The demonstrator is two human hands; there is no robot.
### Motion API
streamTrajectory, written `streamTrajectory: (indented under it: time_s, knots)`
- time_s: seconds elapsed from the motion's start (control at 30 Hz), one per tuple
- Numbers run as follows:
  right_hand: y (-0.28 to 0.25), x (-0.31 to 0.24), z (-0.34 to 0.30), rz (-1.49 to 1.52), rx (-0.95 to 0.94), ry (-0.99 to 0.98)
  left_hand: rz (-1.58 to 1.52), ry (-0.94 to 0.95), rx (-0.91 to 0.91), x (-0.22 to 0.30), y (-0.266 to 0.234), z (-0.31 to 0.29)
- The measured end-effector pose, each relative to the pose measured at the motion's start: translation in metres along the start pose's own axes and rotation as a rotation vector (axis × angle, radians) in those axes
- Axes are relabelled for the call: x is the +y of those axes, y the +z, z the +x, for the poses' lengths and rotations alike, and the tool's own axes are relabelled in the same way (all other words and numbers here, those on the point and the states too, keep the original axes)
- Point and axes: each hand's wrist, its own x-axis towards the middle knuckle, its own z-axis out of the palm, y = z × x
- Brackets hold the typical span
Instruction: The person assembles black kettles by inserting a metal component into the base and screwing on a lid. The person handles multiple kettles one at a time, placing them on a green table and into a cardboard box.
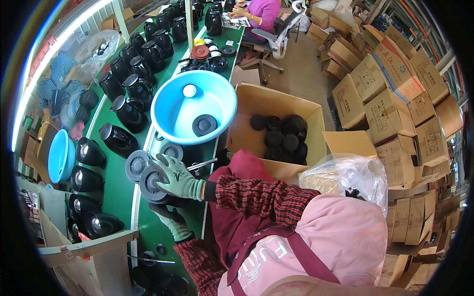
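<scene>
My right hand [178, 178], in a pale green glove, is closed over a round grey lid [152, 183] with a raised centre. Below it, my left hand [171, 220], gloved alike, reaches to the lid's lower edge; its fingers are partly hidden there and seem closed on it. A second round grey lid [137, 166] lies against the far side of the first. Another disc-shaped lid [172, 151] rests on the green bench [118, 170], just beyond my right hand. Beside my right wrist a thin metal rod [202, 164] sticks out.
A blue basin [160, 118] holds a black lid and a white round piece. An open carton [313, 121] contains several black round parts. Rows of black jugs [118, 138] line the bench. Cartons [385, 116] are stacked at right. One person [262, 15] sits at the far end, another [76, 129] opposite.
</scene>
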Motion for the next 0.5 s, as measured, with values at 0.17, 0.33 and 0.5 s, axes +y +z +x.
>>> streamTrajectory:
  time_s: [0.17,0.33,0.5]
  knots:
    - [-0.004,-0.002,-0.007,-0.021,-0.073,-0.004,-0.204,-0.392,0.187,0.007,0.001,-0.026]
    - [-0.005,-0.008,-0.008,0.007,-0.026,0.030,-0.218,-0.451,0.145,0.020,0.004,-0.030]
    - [0.000,-0.002,-0.010,-0.005,-0.093,0.054,-0.186,-0.424,0.076,0.003,-0.006,-0.028]
